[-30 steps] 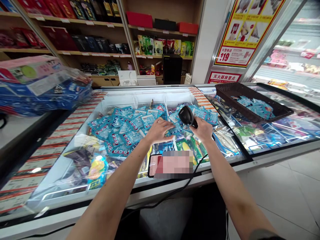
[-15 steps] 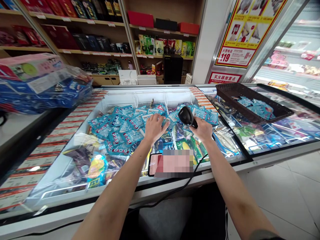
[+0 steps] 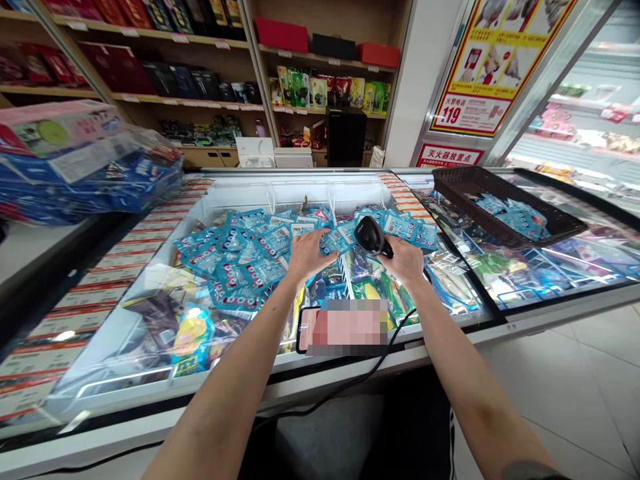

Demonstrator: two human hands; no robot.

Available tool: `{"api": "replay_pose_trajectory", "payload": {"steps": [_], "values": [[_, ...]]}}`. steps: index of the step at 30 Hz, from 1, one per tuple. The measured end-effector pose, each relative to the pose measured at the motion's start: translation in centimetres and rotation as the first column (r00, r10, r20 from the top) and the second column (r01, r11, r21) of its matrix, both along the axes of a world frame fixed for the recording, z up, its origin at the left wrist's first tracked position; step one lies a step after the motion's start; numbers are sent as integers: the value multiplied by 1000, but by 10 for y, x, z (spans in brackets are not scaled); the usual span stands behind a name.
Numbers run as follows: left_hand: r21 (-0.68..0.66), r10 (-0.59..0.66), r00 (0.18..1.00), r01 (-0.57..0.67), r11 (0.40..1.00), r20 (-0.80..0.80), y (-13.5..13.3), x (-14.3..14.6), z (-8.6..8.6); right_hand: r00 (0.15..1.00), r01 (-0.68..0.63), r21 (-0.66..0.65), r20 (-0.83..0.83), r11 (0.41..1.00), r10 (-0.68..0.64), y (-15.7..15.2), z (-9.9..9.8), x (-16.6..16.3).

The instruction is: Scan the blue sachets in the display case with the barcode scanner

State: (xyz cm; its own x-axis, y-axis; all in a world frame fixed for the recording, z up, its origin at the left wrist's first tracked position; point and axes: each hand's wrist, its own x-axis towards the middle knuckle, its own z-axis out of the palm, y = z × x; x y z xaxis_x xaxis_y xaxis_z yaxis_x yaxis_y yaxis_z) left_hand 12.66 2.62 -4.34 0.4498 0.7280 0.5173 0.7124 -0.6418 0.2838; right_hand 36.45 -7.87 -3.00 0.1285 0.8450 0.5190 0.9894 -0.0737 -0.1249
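Note:
A black handheld barcode scanner [image 3: 369, 235] is in my right hand [image 3: 404, 259], fingers wrapped round its handle and its head facing left. My left hand [image 3: 309, 255] reaches palm-down over the pile of small blue snack packets [image 3: 245, 257], thumb and fingers apart. One blue packet [image 3: 341, 237] lies at the gap between the left thumb and forefinger, close to the scanner head. Whether the fingertips press on it is hard to see. The packets rest on the glass top of a chest freezer [image 3: 125, 320]. Near its front edge lies a phone [image 3: 311, 330], its screen partly blurred out.
A dark brown basket [image 3: 560, 232] with more blue packets sits on the freezer to the right. Plastic-wrapped boxes [image 3: 75, 160] stand at left. The scanner's black cable [image 3: 345, 385] runs along the front edge. Stocked shelves [image 3: 200, 103] line the back wall.
My left hand has shifted slightly, and the blue packet beside its thumb shows more fully. The scanner has moved a little left and down, staying in my right hand.

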Motion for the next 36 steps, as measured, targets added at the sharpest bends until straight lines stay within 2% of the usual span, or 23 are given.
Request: {"api": "replay_pose_trajectory", "payload": {"steps": [4, 10, 15, 23, 31, 36], "values": [[-57, -22, 992, 29, 998, 125, 3, -5, 3, 1000, 9, -18, 23, 1000, -8, 0, 1, -1], [2, 26, 939, -28, 1000, 343, 3, -9, 10, 999, 29, -48, 46, 998, -27, 1, 1, -2], [56, 20, 925, -45, 997, 380, 3, -10, 10, 999, 0, -47, 43, 999, 2, 1, 0, -1], [46, 6, 944, -22, 999, 330, 1, -12, 12, 985, -139, -19, 97, 990, 140, -1, -1, -6], [45, -35, 914, 18, 999, 405, 2, -12, 9, 924, -348, 79, 196, 934, 328, -1, -2, -15], [62, -67, 906, 46, 997, 418, 2, -12, 9, 915, -369, 120, 223, 922, 337, -1, -4, -17]]}}
